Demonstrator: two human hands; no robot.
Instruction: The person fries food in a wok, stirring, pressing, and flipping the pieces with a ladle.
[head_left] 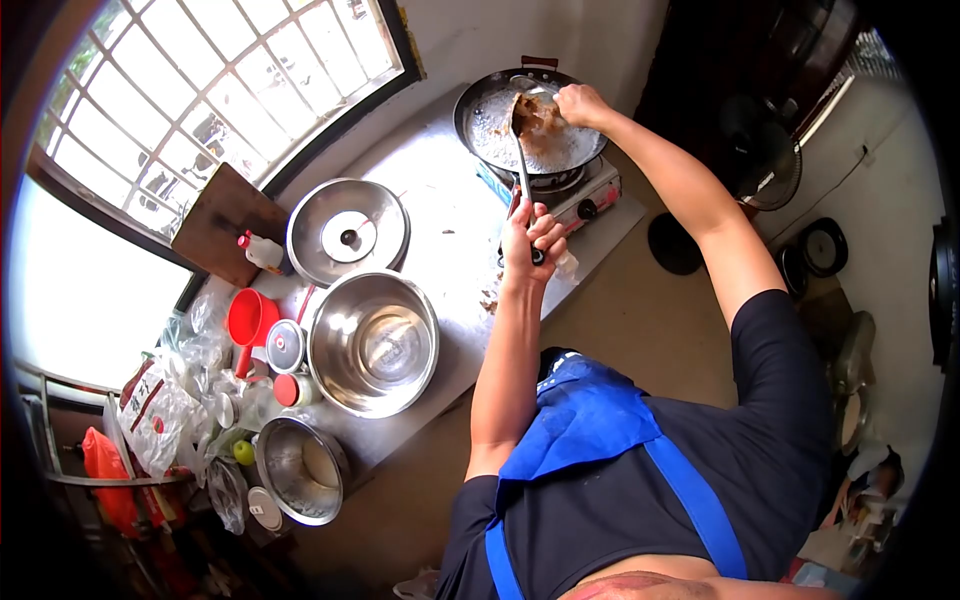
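A wok (466,134) of bubbling, frothy liquid sits on a portable gas stove (596,195). My left hand (533,240) is closed round the dark grip of a long-handled metal cooking utensil (524,168). Its head reaches into the wok against brown food (543,115), so its exact shape is hidden. Over the wok's right side, my right hand (582,106) is closed close to the food. Whatever its fingers hold is too small to make out. Beyond the food, a shiny spoon-like piece (524,83) shows near the wok's far rim.
On the metal counter (450,195) stand a wide lid (312,243), a large steel bowl (424,340), a red dipper (252,315) and a red-capped bottle (264,252). A smaller steel pot (300,508) is at the near end. A board (225,225) leans by the barred window.
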